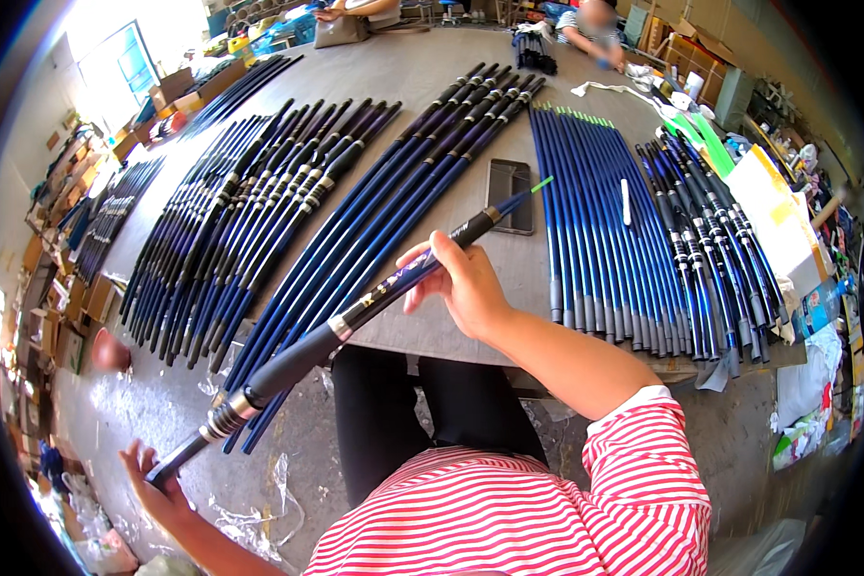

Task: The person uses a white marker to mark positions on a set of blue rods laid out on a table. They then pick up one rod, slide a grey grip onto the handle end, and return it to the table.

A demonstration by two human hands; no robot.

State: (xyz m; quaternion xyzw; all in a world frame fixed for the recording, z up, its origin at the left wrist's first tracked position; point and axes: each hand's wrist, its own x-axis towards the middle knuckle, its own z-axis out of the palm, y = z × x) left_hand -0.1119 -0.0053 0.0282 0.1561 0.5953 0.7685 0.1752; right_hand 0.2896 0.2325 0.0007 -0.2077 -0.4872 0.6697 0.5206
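Note:
A dark fishing rod slants across in front of me, with a black foam grip, silver rings and a blue tip section ending in bright green. My right hand is closed on its upper part, thumb on top and fingers loosely curled around the shaft. Its thick butt end rests in my left hand, fingers bent around it, low at the left beyond the table edge. Just under the rod, a bundle of blue rods lies on the grey table. A dark phone-like slab lies near the rod's tip.
More rods with ringed grips lie to the left. On the right are blue rod blanks with green tips, a white stick on them, and another rod bundle. Two people sit across the table.

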